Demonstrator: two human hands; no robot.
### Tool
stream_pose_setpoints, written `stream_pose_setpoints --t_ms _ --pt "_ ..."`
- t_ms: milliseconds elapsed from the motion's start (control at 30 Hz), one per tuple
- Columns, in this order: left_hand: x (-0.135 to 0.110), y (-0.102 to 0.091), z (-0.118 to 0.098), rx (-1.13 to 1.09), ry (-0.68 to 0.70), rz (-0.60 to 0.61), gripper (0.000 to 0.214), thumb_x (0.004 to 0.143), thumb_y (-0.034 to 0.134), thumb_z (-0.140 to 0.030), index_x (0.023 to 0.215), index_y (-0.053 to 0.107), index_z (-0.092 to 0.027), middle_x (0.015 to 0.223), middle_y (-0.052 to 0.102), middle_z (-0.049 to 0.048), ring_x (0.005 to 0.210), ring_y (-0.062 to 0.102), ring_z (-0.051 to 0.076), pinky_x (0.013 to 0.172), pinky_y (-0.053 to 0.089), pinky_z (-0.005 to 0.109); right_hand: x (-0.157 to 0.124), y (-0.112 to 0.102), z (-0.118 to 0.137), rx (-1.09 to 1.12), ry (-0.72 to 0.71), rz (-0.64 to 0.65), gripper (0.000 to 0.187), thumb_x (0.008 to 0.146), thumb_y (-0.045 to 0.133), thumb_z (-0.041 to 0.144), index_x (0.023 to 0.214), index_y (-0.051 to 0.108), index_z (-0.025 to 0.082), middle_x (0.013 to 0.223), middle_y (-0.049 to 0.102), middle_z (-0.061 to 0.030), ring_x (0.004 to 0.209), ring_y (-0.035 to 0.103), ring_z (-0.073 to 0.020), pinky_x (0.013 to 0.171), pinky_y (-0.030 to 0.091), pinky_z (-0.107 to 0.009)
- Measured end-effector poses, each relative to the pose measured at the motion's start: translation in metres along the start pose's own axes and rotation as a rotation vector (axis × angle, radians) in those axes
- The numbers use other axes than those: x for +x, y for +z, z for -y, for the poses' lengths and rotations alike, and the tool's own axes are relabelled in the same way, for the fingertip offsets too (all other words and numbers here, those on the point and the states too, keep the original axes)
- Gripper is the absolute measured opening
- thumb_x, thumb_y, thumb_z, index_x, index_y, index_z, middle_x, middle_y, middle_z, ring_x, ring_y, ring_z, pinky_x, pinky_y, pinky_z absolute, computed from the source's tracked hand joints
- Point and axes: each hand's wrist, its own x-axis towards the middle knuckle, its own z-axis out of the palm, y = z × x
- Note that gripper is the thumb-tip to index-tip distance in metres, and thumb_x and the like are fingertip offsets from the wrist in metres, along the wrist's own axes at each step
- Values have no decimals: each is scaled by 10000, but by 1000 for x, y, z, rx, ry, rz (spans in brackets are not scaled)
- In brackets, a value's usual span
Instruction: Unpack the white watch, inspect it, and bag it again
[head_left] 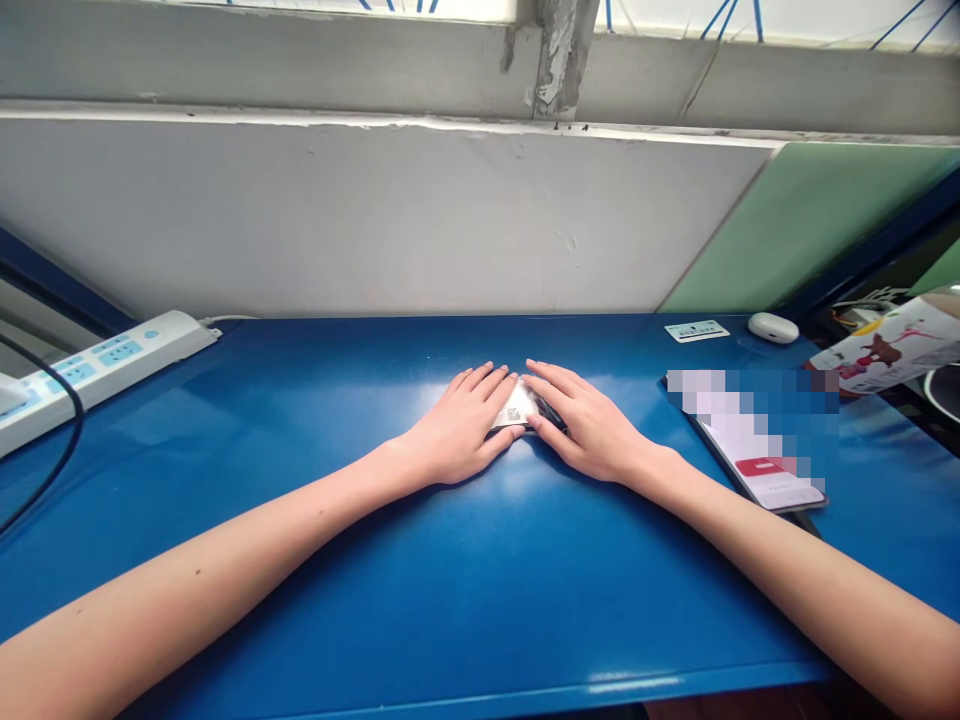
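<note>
power strip sits at the desk's far left edge, with a black cable running off it. your left hand lies flat mid-desk, fingers stretched, tips on a small packet, thumb at its near edge. your right hand is flat too, fingertips covering the packet's right end. neither hand is clenched or gripping. the packet lies on the desk, pinned between the hands, not lifted; can't tell if it's opened. a phone lies right of the hands, with a card and a white case at the far right edge.
</note>
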Motion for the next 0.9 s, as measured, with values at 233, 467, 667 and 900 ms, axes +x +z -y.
stream_pose_setpoints --t_ms 233,467,667,900 --pt "-1 0 0 -34 11 -25 609 1042 349 -461 1522 328 -86 1573 390 184 1490 288 339 1216 233 510 -1 -5 -7 193 40 -51 457 1046 331 333 1428 502 148 1462 557 -175 1386 492 -280 1149 417 -511" --pt "-3 1 3 -131 69 -70 558 1060 311 -441 1513 337 -117 1567 402 174 1465 346 319 1200 282 521 -2 -7 -20 245 112 -172 371 996 429 209 1313 621 198 1293 688 -127 1218 630 -267 1040 518 -488" --pt "-5 1 3 -193 134 -160 548 1063 327 -402 1532 306 -118 1558 413 182 1450 376 298 1178 342 486 -1 -12 -22 250 56 -260 239 936 611 242 1139 737 248 1111 756 -86 984 719 -243 885 591 -414" --pt "-4 2 3 -256 39 -278 506 1066 277 -361 1523 348 -154 1493 507 152 1369 486 290 1137 399 489 0 -31 -19 254 12 -376 111 899 689 236 959 780 254 890 747 -42 752 695 -190 708 581 -344"
